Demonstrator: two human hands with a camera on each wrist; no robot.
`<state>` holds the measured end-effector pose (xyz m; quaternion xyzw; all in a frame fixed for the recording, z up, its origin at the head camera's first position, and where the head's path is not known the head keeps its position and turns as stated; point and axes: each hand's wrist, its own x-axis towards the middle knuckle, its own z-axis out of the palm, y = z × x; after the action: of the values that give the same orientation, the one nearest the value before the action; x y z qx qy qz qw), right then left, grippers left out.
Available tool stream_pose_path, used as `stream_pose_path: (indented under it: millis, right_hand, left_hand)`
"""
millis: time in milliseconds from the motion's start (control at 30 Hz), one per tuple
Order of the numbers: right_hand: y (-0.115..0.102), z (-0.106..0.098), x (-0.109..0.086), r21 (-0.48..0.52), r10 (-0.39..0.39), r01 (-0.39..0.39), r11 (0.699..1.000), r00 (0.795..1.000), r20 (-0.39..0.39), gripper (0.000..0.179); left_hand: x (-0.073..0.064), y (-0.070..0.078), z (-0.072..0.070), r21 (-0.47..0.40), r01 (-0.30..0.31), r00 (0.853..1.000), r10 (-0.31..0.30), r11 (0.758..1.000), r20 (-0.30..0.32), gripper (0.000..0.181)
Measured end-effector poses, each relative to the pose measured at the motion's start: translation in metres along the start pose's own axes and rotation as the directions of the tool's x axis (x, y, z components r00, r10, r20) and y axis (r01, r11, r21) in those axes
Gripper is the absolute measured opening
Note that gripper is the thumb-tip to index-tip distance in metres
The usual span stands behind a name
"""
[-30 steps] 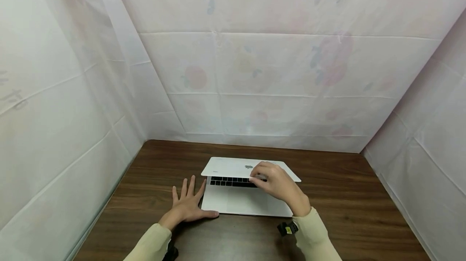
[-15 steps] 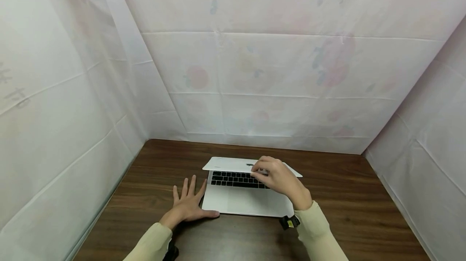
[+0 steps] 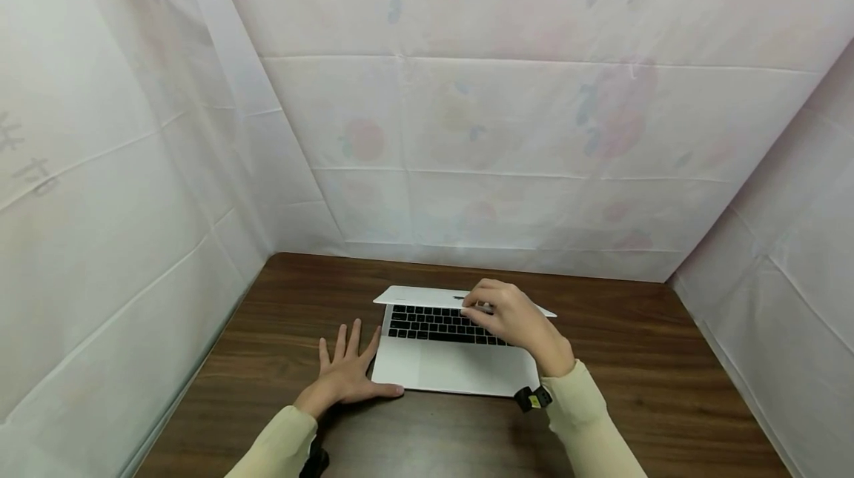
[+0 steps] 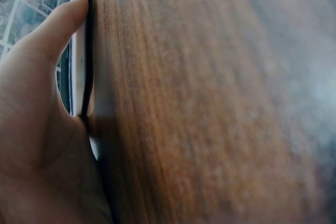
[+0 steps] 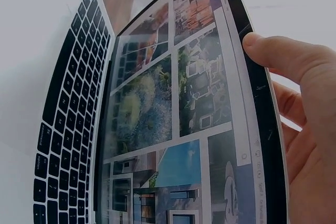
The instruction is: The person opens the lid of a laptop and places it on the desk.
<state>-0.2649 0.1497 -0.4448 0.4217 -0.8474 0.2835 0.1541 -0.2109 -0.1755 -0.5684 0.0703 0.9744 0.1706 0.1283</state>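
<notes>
A silver laptop stands on the dark wooden table, its lid partly raised and its black keyboard showing. My right hand grips the lid's front edge. In the right wrist view the thumb presses on the black screen border while the other fingers lie behind the lid. The lit screen shows a grid of photos. My left hand lies with spread fingers at the laptop's left side. Its thumb rests along the base's front left corner.
Wooden tabletop surrounds the laptop on all sides. A white cloth with faded prints hangs behind the table, and more cloth hangs at both sides. Black wrist devices sit on both wrists.
The lid has tilted further up and back with my right hand on its edge, uncovering more keyboard rows. My left hand has stayed in place.
</notes>
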Motion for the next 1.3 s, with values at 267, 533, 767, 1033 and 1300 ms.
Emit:
stream_pose_path:
  millis: [267, 533, 767, 1033, 1300]
  right_hand:
    - [0.001, -0.003, 0.003, -0.014, -0.001, 0.001, 1.0, 1.0, -0.011, 0.004]
    - [0.004, -0.005, 0.006, -0.031, -0.018, 0.017, 0.999, 0.999, -0.032, 0.003]
    - [0.008, -0.004, 0.01, -0.027, -0.005, 0.004, 1.0, 1.0, -0.023, 0.005]
    - [0.01, -0.007, 0.018, -0.044, 0.005, -0.006, 0.999, 1.0, -0.025, 0.005]
    - [0.012, -0.01, 0.025, -0.052, 0.028, -0.028, 0.998, 1.0, -0.009, 0.006]
  left_hand:
    - [-0.001, 0.001, 0.0, -0.001, 0.003, 1.0, -0.003, 1.0, 0.003, 0.13]
    - [0.0, 0.002, 0.001, -0.021, -0.005, 1.0, 0.005, 1.0, -0.001, 0.131]
    - [-0.003, -0.002, 0.005, -0.065, 0.004, 1.0, -0.003, 0.998, 0.01, 0.135]
    - [-0.008, 0.002, -0.001, -0.03, 0.001, 1.0, -0.001, 1.0, -0.002, 0.13]
    - [-0.005, -0.003, 0.0, -0.035, 0.003, 1.0, -0.003, 0.999, -0.001, 0.131]
